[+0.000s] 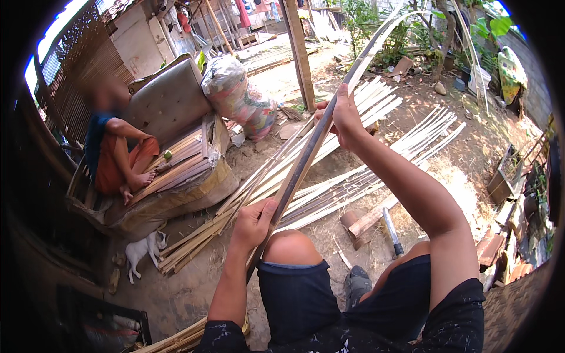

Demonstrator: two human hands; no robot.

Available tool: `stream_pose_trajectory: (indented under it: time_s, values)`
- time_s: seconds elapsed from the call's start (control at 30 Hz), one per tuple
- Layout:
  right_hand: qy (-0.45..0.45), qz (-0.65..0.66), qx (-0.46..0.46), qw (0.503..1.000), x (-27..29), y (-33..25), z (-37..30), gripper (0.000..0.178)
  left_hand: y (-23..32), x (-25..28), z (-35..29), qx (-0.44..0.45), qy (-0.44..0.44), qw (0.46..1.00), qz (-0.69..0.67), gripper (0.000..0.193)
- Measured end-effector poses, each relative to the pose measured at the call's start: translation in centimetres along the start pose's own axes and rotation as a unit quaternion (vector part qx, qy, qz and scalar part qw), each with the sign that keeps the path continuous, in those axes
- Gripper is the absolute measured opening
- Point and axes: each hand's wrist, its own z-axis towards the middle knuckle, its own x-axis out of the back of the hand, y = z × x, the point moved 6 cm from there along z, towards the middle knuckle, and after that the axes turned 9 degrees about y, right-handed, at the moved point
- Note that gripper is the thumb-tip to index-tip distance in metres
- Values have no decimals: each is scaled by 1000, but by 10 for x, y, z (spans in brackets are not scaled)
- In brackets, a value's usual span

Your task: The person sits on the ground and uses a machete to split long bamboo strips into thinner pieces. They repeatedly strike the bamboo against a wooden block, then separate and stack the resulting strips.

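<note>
One worn sofa [168,91] is the biggest thing, at the left. Three bunches of pale strips lie on the ground: one [194,250] near the sofa, a second [365,179] to its right, a third [176,342] at the lower edge; their strips overlap too much to count. One wooden post [299,56] stands beyond. One long split pole [303,159], dark along one face, slants up across the person's front, above the bunches. One other person [118,141] sits on the sofa; one stuffed sack [241,97] stands beside it. One white cat [144,250] lies below. Two chunks of wood [356,229] touch, with one bladed tool [391,230] just beside. Two hands grip the pole: the left hand [254,223] closed around its lower part, the right hand [344,120] wrapped around it higher up. One green fruit [168,155] rests on the sofa's slats.
</note>
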Motion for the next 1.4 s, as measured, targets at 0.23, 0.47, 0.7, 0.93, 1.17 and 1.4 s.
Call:
stream_pose_trajectory:
  time_s: [0.23,0.47,0.7,0.93,1.17,1.4]
  values:
    - [51,52,36,997,6,0,3,44,6,-7,-6,56,-82,995,-19,29]
    - [-2,73,16,997,0,-7,-7,44,-9,4,-4,86,-61,993,46,32]
    - [-19,106,16,994,4,-11,-9,48,8,20,-7,58,71,990,108,35]
    - [-24,224,-37,974,-6,-18,-12,69,-6,27,-10,86,58,995,6,31]
    - [-61,288,-1,956,-18,-46,-28,88,7,17,-4,-11,69,996,46,35]
    - [-37,298,-47,953,-28,-61,-52,81,20,9,2,-142,122,953,239,49]
